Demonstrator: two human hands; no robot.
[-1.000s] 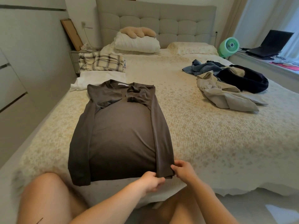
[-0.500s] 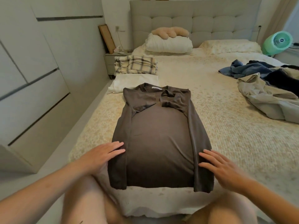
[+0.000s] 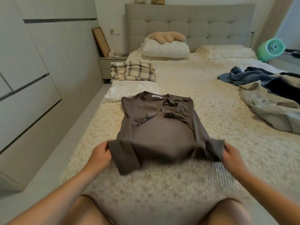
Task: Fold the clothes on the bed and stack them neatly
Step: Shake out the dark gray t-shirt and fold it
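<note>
A person's left hand [image 3: 100, 155] and right hand [image 3: 231, 155] each grip a bottom corner of the brown shirt [image 3: 159, 125], lifting its hem off the bed [image 3: 211, 111] near the left edge.

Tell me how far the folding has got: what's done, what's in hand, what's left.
Done: a plaid garment and a white one lie folded at the bed's far left, side by side, not stacked. In hand: the brown top, sleeves folded in; the left hand and right hand grip its bottom corners and lift the hem. Left: the loose pile on the right, then stacking.
</note>
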